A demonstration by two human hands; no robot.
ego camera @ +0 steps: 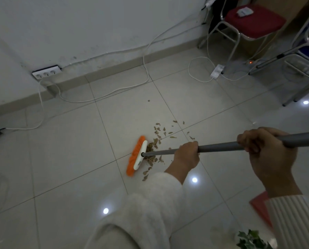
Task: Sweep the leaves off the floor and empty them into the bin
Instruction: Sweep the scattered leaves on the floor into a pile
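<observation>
One broom (137,155) is lying low across the tiled floor (74,159), its orange bristles and white head sitting at the left edge of the leaves (155,146). The leaves are too many and too small to count: one dense clump is touching the broom head, with a looser scatter spreading up and to the right, and a single stray lying well apart toward the wall. Two hands are working the one grey handle (220,146). The left hand (187,155) is wrapping around it lower down, near the head; the right hand (268,155) is clenching it higher up. Both sleeves are pale.

Around them, white cables (103,95) are trailing over the floor along the skirting, running from a three-socket outlet (46,71) on the wall to a white power strip (216,71). One red-seated chair (254,20) is standing in the far corner, with more metal chair legs beside it. Something flat and red (259,207) is lying near the right wrist, partly hidden, and a green plant (252,239) is poking in at the bottom edge.
</observation>
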